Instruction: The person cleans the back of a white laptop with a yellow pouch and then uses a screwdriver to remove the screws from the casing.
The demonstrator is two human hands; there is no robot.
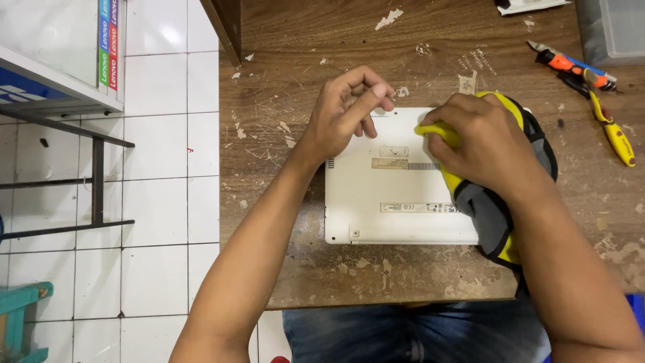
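Note:
A white laptop (390, 202) lies bottom side up on a worn wooden table (282, 202). My left hand (346, 111) rests on its far left corner, fingers curled with thumb and forefinger pinched together; whether something small is between them I cannot tell. My right hand (487, 144) presses a yellow, grey and black cloth (490, 215) onto the laptop's right side, gripping a yellow fold of it.
An orange-handled tool (571, 66) and a yellow-handled tool (615, 134) lie at the far right of the table. A translucent plastic box (615, 30) stands at the back right corner. White tiled floor and a metal-framed cabinet (60, 81) are to the left.

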